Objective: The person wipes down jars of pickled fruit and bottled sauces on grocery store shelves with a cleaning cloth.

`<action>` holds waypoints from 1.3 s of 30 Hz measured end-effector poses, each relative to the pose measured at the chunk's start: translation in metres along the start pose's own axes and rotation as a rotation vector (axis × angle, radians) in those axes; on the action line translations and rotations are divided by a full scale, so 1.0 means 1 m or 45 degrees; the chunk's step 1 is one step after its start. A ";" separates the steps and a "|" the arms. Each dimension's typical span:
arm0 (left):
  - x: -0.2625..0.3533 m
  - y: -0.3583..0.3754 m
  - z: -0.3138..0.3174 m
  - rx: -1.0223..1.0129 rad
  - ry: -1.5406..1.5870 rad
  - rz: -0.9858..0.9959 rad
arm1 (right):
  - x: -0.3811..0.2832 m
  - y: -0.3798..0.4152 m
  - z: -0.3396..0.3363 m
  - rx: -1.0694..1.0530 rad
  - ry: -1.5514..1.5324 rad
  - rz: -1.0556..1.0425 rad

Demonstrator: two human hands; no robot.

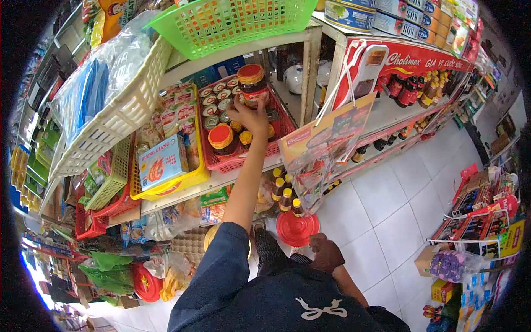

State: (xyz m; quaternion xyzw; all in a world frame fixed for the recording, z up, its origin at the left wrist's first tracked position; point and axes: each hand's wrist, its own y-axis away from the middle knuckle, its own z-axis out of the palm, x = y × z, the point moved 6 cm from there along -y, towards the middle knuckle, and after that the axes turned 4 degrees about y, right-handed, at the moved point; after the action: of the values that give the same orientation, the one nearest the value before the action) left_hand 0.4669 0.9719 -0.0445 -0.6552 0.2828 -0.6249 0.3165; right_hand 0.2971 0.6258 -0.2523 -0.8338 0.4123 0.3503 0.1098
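My left hand [248,114] reaches into a red basket [285,119] on the shelf, its fingers closed on a red-lidded jar [251,83] of dark contents. Around it in the basket stand several small cans [210,110], a second red-lidded jar [222,138] at the near left corner, and small jars with yellow lids [245,138]. My right hand [326,253] hangs low in front of my body, beside a round red lid [297,228]. Its fingers are curled, and whether anything is inside them is hidden.
To the left are a yellow basket [194,181] holding a blue box [161,160] and a white basket [110,119]. A green basket [232,27] sits above. Hanging packets [326,138] and a sauce shelf [409,110] stand right; yellow-capped bottles [285,200] stand below.
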 end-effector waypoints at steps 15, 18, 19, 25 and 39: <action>-0.028 0.001 0.018 -0.301 0.217 -0.248 | 0.015 0.001 0.013 0.100 -0.215 -0.014; -0.029 0.002 0.019 -0.318 0.196 -0.260 | -0.018 0.003 -0.014 0.025 0.048 -0.031; -0.027 0.001 0.019 -0.323 0.184 -0.264 | -0.013 0.003 -0.012 0.033 0.050 -0.024; -0.024 0.000 0.019 -0.310 0.281 -0.220 | -0.009 0.004 -0.010 0.061 0.106 -0.037; -0.006 -0.004 0.014 -0.307 0.167 -0.211 | 0.007 0.001 0.000 0.090 -0.091 -0.059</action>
State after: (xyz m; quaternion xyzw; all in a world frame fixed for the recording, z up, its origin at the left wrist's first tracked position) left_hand 0.4803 0.9804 -0.0456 -0.6672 0.3208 -0.6520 0.1639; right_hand 0.2997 0.6208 -0.2567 -0.8258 0.4008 0.3624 0.1618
